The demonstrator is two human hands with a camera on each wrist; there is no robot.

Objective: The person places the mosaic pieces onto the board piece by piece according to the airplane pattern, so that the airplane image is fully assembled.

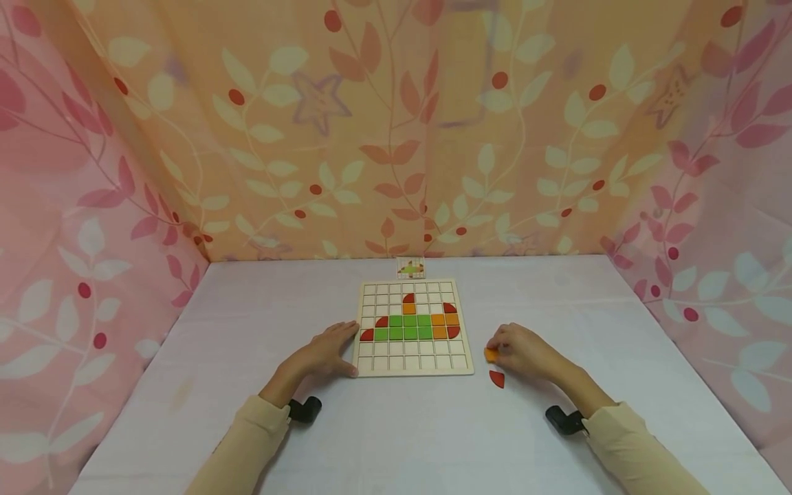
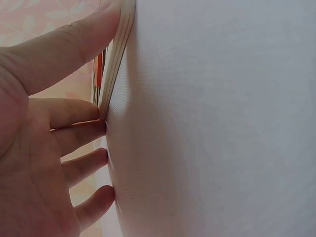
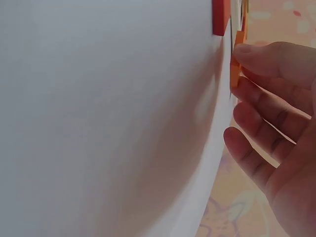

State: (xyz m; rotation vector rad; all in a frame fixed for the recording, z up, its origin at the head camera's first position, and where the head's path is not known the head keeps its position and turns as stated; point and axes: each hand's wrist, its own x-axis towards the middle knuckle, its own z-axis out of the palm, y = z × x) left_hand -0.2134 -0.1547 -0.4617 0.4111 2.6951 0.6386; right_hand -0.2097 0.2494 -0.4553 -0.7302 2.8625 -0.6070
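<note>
A square wooden grid board (image 1: pixel 405 357) lies on the table with green and orange square tiles and red quarter-round tiles set in its cells. My left hand (image 1: pixel 323 352) rests at the board's left side, fingers extended along its edge and thumb at the near left corner. In the left wrist view the thumb and forefinger touch the board's edge (image 2: pixel 117 57). To the right of the board, my right hand (image 1: pixel 522 350) pinches an orange tile (image 3: pixel 236 66) between thumb and fingers, close over the table. A loose red quarter-round tile (image 1: pixel 498 379) lies just nearer than that hand.
A small picture card (image 1: pixel 410 267) showing a coloured grid pattern stands behind the board's far edge. White cloth covers the table (image 1: pixel 396 433). Floral curtains (image 1: pixel 396 137) hang along the back and both sides.
</note>
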